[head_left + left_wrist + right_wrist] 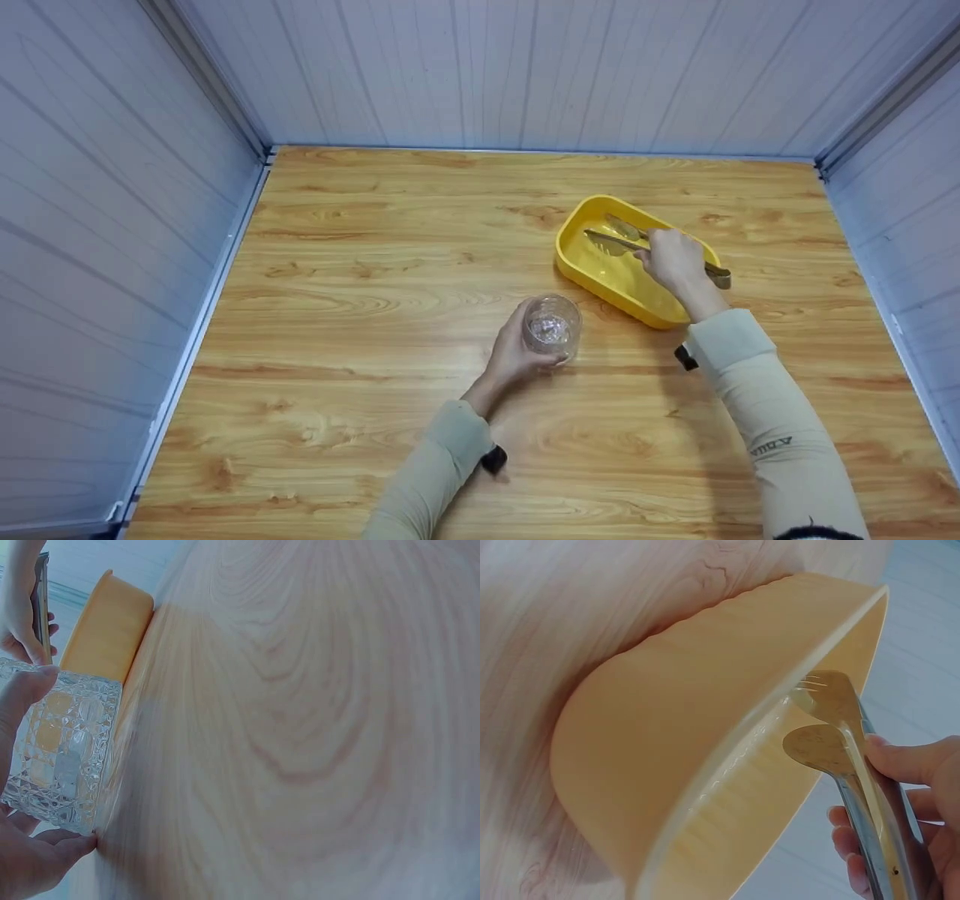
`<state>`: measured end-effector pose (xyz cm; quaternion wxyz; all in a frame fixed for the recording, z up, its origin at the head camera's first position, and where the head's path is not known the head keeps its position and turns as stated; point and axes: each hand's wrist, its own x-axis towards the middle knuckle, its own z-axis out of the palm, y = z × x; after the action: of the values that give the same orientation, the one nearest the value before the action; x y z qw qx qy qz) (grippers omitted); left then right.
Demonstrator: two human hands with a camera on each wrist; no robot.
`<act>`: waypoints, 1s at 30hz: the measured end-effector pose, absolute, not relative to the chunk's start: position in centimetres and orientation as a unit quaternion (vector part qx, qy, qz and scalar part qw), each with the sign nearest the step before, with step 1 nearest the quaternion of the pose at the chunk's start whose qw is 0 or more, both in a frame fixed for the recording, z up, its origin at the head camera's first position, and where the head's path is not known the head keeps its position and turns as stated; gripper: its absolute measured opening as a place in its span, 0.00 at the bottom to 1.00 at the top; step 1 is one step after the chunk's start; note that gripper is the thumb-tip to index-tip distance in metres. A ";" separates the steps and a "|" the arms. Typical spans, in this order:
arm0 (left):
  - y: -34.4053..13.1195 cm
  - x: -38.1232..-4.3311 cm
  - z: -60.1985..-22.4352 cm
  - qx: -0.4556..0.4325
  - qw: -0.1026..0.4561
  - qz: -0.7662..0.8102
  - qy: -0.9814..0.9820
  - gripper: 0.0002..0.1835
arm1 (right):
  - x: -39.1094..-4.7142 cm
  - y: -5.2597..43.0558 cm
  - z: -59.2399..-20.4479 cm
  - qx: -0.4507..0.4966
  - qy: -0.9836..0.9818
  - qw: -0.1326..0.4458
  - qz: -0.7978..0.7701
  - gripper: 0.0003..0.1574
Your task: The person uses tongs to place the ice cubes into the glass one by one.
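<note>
A clear cut-glass tumbler (pixel 559 322) stands on the wooden table, left of a yellow tray. My left hand (pixel 517 346) grips the glass around its side; the thumb and fingers show on its patterned wall (pixel 67 742) in the left wrist view. Over the yellow tray (pixel 600 289), my right hand (pixel 675 259) holds metal tongs (pixel 630 244). One tong end is a fork with tines, the other a rounded spoon shape, as the right wrist view shows. The two ends (pixel 821 746) are apart, pointing down into the tray. Nothing shows between them.
The wooden table (pixel 337 315) is bounded by pale panel walls (pixel 487 75) at the back and both sides. The tray's raised rim (pixel 600 201) surrounds the tong ends. Black wrist cameras (pixel 493 459) sit below both cuffs.
</note>
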<state>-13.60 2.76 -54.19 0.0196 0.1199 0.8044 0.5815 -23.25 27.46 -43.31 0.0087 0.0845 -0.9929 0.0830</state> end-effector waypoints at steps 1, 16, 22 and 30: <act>2.8 -13.6 -54.2 0.121 0.019 0.581 0.805 0.51 | -23.4 27.4 -43.3 0.083 -0.993 0.005 0.084 0.17; 2.6 -13.6 -54.3 0.141 0.004 0.606 0.783 0.50 | -25.3 27.0 -43.6 0.083 -0.994 -0.026 0.071 0.16; 2.6 -13.6 -54.3 0.130 0.007 0.592 0.795 0.51 | -25.8 26.8 -43.5 0.086 -0.993 -0.032 0.073 0.17; 2.7 -13.5 -54.3 0.127 0.010 0.599 0.791 0.51 | -26.7 26.6 -42.9 0.091 -0.992 -0.060 0.067 0.16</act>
<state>-13.54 2.67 -54.31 0.0096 0.1272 0.7906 0.5989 -26.66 26.60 -42.94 -0.0601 0.0906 -0.9918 0.0667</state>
